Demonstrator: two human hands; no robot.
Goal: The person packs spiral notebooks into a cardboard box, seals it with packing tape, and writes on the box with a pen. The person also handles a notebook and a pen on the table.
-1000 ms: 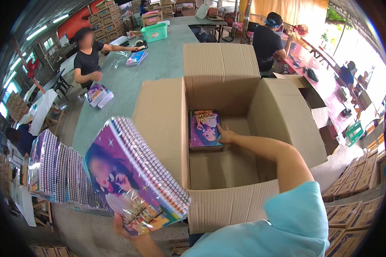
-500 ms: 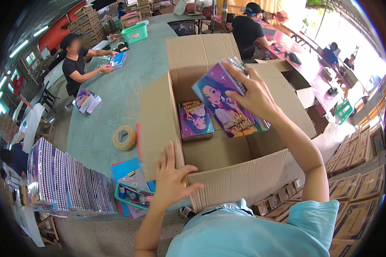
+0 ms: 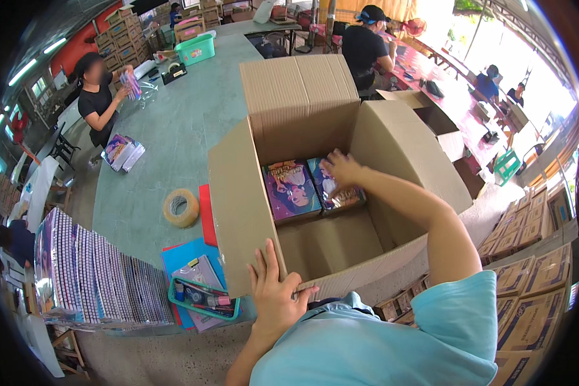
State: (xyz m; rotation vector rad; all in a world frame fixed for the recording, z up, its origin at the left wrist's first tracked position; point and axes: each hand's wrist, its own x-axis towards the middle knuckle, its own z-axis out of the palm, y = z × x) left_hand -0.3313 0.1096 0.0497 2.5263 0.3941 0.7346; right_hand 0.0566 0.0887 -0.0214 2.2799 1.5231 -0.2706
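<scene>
A large open cardboard box (image 3: 331, 251) stands at the table's edge before me. Inside, against its far side, a stack of purple notebooks (image 3: 294, 191) lies beside a second stack of notebooks (image 3: 336, 198). My right hand (image 3: 344, 172) reaches in over the second stack, fingers spread and touching or just above its top; it grips nothing. At the box's near left corner, my left hand (image 3: 278, 293) rests with outstretched fingers along the flap and its thumb by the near wall.
A long row of spiral notebooks (image 3: 103, 270) stands at left. Nearby are a tape roll (image 3: 181, 208), a green basket (image 3: 202, 298) of pens and a red folder (image 3: 207, 215). Across the table a co-worker (image 3: 96, 96) handles notebooks. Sealed cartons (image 3: 527, 309) are stacked at right.
My right hand has lowered the notebooks it held into the box, beside the first stack, and let go. My left hand has shifted slightly right and down along the box's corner.
</scene>
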